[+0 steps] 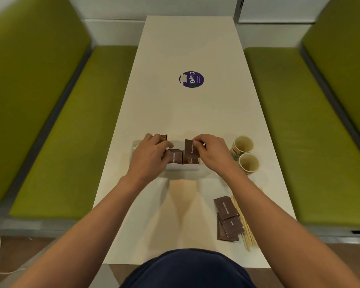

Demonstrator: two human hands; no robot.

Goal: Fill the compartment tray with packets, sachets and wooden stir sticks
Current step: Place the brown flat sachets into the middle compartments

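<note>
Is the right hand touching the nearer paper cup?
Apart. The head view shows bare white table between the right hand and the nearer paper cup.

Two hands over surface: left hand (pixel 149 155), right hand (pixel 211 150). One clear compartment tray (pixel 183 167) mid-surface. Brown sachets in tray (pixel 182 156): at least three visible, exact count unclear behind fingers. Brown sachets loose (pixel 228 219) near right edge of surface: about four, overlapping, count unsure. Wooden stir sticks (pixel 244 227) beside them: one bundle, too thin and crowded to count. Two paper cups (pixel 245 154) at right edge. One round purple sticker (pixel 191 79) mid-surface, farther up.
</note>
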